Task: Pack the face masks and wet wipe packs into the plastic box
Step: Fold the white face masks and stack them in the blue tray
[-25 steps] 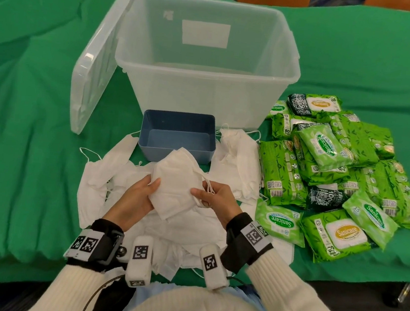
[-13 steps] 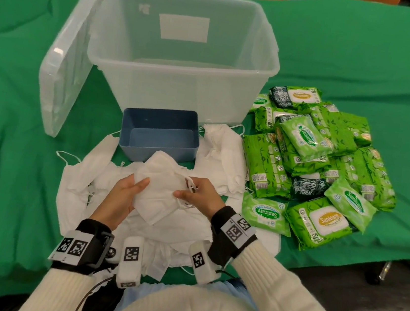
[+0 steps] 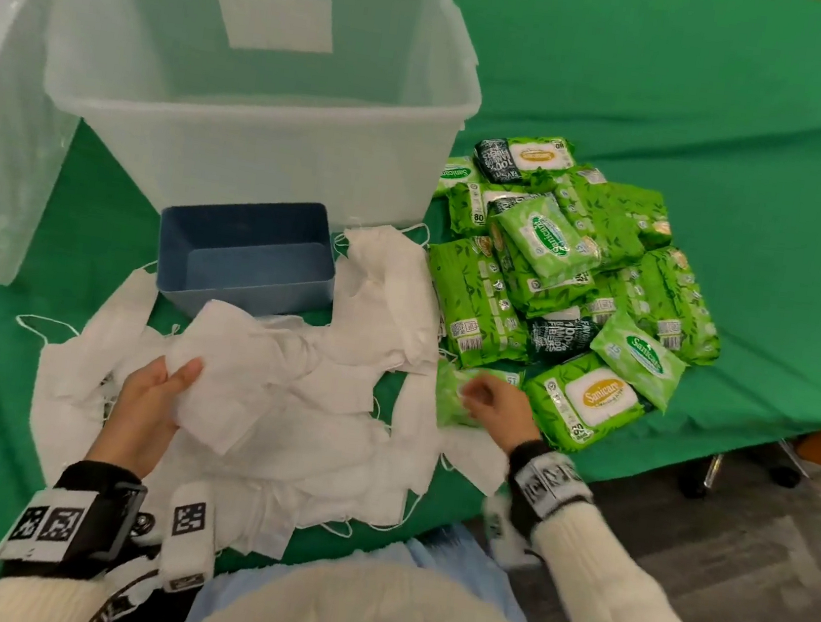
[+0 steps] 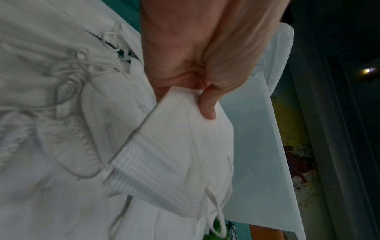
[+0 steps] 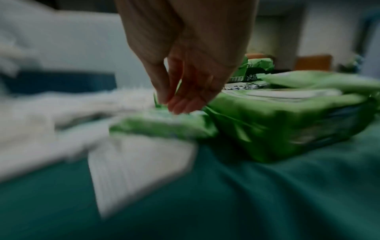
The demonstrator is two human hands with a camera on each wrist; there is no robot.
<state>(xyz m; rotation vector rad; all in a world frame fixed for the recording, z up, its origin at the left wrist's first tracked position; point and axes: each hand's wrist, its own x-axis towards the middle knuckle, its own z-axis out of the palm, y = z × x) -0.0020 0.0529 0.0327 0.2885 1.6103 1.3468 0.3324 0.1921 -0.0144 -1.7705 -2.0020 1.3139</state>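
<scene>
My left hand [image 3: 172, 380] grips a small stack of folded white face masks [image 3: 241, 367] just above the loose mask pile [image 3: 333, 420]. In the left wrist view the left hand [image 4: 197, 91] has its thumb pressed on top of the held masks [image 4: 185, 138]. My right hand [image 3: 473, 396] is over a small green wet wipe pack [image 3: 452, 398] at the near edge of the wipe pile [image 3: 583, 280]. In the blurred right wrist view the right hand [image 5: 176, 104] points its fingers down, tips touching that pack [image 5: 164, 126]. The clear plastic box [image 3: 267, 110] stands open behind, with nothing visible inside.
The box's clear lid [image 3: 1, 131] leans against its left side. An empty blue tray [image 3: 250, 250] sits between the box and the masks. A green cloth [image 3: 732, 117] covers the table; its near edge drops to the floor at the right.
My right hand let go of the mask stack and moved right to the small green wipe pack. My left hand keeps holding the masks alone. The head view shifted closer.
</scene>
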